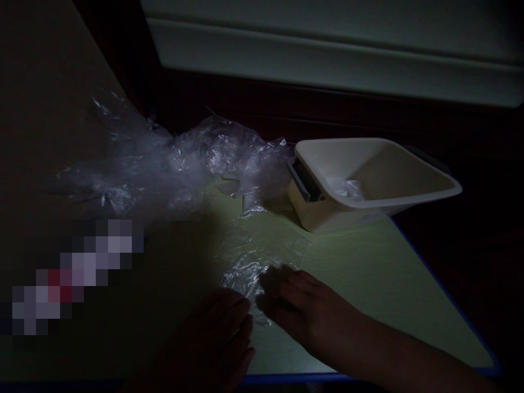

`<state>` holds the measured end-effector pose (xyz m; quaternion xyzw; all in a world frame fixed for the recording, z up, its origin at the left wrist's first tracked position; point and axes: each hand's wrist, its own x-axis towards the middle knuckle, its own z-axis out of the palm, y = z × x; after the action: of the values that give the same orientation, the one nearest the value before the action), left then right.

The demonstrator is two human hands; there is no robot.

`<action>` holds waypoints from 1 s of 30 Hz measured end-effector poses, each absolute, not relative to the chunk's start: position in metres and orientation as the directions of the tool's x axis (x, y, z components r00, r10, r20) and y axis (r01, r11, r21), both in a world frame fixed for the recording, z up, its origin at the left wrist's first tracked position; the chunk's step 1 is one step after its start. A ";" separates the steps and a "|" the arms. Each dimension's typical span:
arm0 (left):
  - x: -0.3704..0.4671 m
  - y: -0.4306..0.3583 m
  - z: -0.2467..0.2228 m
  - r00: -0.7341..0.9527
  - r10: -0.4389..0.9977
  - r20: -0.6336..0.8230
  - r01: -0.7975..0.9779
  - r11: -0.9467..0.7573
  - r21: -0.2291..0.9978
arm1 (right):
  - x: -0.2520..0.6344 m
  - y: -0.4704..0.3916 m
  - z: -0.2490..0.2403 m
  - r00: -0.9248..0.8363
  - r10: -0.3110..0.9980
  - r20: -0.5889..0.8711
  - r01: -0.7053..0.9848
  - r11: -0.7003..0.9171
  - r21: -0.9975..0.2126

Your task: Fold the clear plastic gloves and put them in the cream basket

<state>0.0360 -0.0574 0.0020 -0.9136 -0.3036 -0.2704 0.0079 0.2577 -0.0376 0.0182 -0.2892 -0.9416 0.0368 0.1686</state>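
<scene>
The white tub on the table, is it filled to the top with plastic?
No, the white tub is mostly bare inside, with only a small clump of clear plastic lying at its bottom.

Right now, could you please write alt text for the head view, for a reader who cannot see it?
In dim light, the right hand and left hand press a small piece of clear plastic film on a pale green table. A crumpled heap of plastic wrap lies behind, beside a cream plastic tub.
</scene>
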 end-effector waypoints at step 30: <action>0.014 -0.063 -0.009 0.614 0.623 0.484 0.696 -0.717 0.040 | 0.281 -0.015 0.042 -0.731 0.679 0.076 0.555 0.655 -0.512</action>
<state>0.0138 -0.0632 -0.0094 -0.8952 -0.3682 -0.2393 0.0761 0.2814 -0.0153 0.0416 -0.3427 -0.9002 0.2345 0.1313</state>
